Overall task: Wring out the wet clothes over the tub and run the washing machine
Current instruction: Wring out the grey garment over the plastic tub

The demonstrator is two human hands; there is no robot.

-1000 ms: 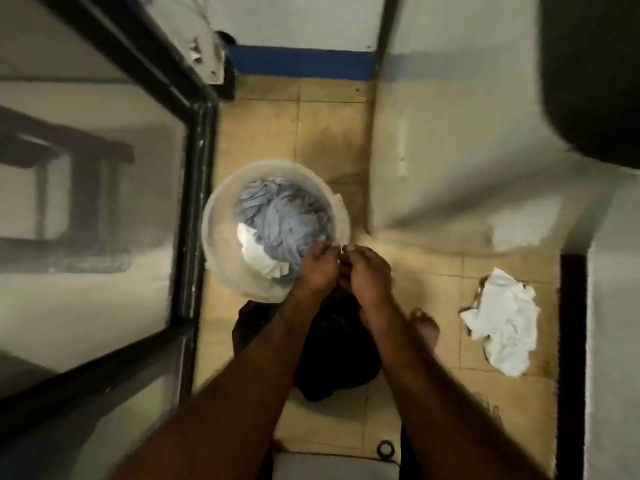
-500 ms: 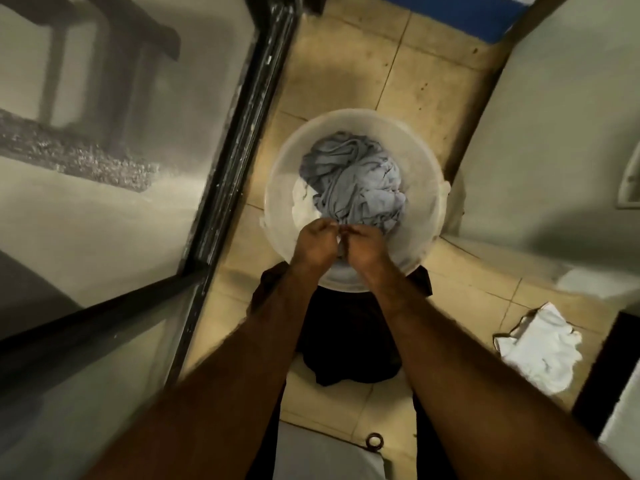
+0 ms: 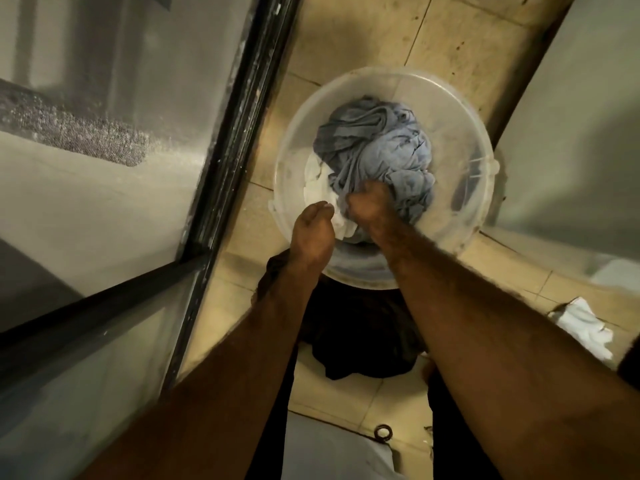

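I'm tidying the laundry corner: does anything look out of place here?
Yes. A crumpled white cloth lies on the floor right of the tub, and a dark garment lies there too, at the tub's near side.

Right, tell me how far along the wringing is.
Done: unclear; a crumpled white rag lies on the floor tiles. In hand: left hand and right hand grip a white cloth over the round translucent plastic tub. Left: the blue-grey garment in it, then the wash cycle.

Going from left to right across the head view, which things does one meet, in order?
In order: frosted glass panel → black door frame → clear tub holding the clothes → white cloth on the floor.
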